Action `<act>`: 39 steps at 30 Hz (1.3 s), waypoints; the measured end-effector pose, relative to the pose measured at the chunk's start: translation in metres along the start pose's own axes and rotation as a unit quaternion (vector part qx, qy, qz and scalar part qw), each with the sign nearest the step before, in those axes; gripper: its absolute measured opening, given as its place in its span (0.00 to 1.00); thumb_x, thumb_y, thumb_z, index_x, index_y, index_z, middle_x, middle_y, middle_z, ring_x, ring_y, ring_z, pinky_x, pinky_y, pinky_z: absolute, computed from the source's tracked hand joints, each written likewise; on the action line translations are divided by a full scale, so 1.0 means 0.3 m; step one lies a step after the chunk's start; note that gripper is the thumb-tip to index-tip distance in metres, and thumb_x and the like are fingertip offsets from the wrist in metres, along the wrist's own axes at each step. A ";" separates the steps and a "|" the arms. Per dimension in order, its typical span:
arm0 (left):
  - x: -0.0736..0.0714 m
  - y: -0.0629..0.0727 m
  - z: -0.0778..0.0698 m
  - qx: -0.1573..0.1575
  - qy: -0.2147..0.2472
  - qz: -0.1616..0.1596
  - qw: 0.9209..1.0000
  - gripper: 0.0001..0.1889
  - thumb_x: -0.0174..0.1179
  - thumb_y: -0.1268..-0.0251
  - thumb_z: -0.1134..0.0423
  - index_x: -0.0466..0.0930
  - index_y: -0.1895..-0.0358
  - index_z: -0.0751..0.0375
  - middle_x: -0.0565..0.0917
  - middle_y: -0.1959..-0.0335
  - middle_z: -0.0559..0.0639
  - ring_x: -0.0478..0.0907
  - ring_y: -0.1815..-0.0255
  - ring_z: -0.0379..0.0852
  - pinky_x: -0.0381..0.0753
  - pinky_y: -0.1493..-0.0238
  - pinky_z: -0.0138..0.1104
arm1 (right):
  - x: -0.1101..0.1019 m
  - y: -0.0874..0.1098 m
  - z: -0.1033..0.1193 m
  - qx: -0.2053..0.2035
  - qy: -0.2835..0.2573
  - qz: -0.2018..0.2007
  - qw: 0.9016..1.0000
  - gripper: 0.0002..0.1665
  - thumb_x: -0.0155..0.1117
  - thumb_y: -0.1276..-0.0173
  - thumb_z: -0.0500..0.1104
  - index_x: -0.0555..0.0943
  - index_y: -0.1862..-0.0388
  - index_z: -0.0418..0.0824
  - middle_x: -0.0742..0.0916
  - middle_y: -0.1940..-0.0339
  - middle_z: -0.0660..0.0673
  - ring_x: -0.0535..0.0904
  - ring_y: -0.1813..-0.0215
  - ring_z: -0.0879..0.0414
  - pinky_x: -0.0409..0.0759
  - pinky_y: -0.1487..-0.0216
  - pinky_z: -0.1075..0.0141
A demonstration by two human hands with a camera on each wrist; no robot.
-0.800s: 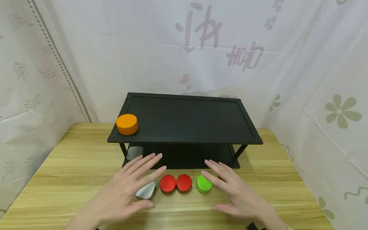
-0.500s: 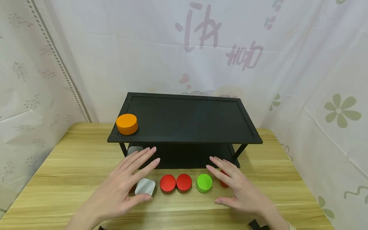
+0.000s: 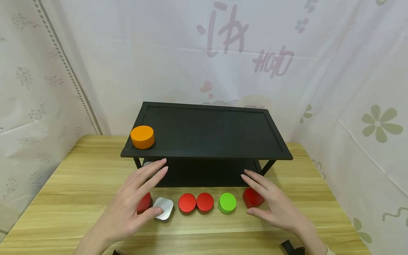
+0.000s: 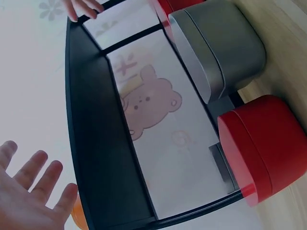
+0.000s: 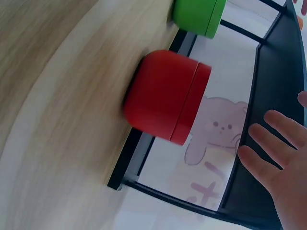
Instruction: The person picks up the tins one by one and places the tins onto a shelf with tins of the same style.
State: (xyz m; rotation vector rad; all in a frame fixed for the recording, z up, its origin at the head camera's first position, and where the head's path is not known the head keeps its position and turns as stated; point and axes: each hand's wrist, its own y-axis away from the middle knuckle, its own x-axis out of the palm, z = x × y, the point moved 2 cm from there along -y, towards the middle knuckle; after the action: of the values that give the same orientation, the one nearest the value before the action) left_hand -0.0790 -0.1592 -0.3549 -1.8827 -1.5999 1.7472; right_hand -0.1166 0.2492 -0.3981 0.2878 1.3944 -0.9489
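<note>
My left hand [image 3: 127,209] hovers, fingers spread and holding nothing, over a red tin [image 3: 145,203] it partly hides. Beside its thumb stands a silver rounded-square tin [image 3: 164,208]. My right hand [image 3: 275,203] is also spread with nothing in it, close to a red squarish tin [image 3: 253,197]. Between the hands stand two round red tins, one at left [image 3: 187,203] and one at right [image 3: 205,202], and a round green tin [image 3: 227,203]. In the right wrist view, the red tin [image 5: 165,96] stands apart from the fingers [image 5: 268,143].
Behind the row stands a black two-tier rack [image 3: 207,132]. A round orange tin [image 3: 142,137] sits on its top left. A greyish thing on the lower tier is mostly hidden by my left hand. Patterned white cloth [image 3: 159,53] hangs behind the wooden table [image 3: 79,177].
Both hands have drawn apart, the left one leftward and the right one rightward. More of the silver tin and both outer red tins now shows. The tins have stayed put.
</note>
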 end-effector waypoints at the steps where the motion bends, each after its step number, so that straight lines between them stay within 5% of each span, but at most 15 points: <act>1: -0.001 -0.001 0.001 -0.002 0.005 -0.005 1.000 0.39 0.52 0.25 0.35 0.69 0.24 0.61 0.68 0.22 0.57 0.61 0.20 0.48 0.48 0.15 0.28 | -0.001 0.001 -0.004 0.010 0.002 0.006 1.000 0.59 0.82 0.44 0.56 0.61 0.17 0.54 0.67 0.18 0.51 0.69 0.22 0.53 0.78 0.28 0.60; 8: -0.014 -0.006 0.010 -0.019 0.018 -0.029 0.999 0.37 0.54 0.25 0.37 0.70 0.25 0.62 0.70 0.24 0.56 0.63 0.22 0.46 0.53 0.17 0.25 | 0.002 0.003 -0.028 0.053 0.001 0.025 0.998 0.58 0.80 0.42 0.57 0.59 0.17 0.58 0.69 0.19 0.50 0.72 0.24 0.51 0.83 0.34 0.45; 23: -0.037 -0.017 0.060 -0.032 0.070 -0.087 0.993 0.35 0.57 0.24 0.43 0.71 0.27 0.68 0.73 0.26 0.59 0.65 0.25 0.43 0.62 0.23 0.25 | 0.006 0.018 -0.061 0.087 -0.002 0.037 0.996 0.57 0.78 0.40 0.60 0.58 0.17 0.63 0.70 0.19 0.54 0.72 0.24 0.53 0.85 0.36 0.47; 39: -0.079 -0.019 0.104 -0.057 0.118 -0.143 0.981 0.28 0.59 0.27 0.61 0.71 0.29 0.72 0.76 0.28 0.57 0.68 0.27 0.45 0.66 0.26 0.27 | 0.039 0.004 -0.048 0.098 -0.016 0.056 0.994 0.56 0.77 0.40 0.62 0.58 0.17 0.65 0.74 0.23 0.57 0.73 0.25 0.54 0.83 0.33 0.47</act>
State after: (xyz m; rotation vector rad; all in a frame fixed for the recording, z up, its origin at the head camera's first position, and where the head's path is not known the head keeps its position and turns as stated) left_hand -0.1013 -0.1904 -0.3458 -1.7243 -1.8020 1.2926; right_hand -0.1272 0.2552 -0.4121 0.4898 1.2447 -0.9944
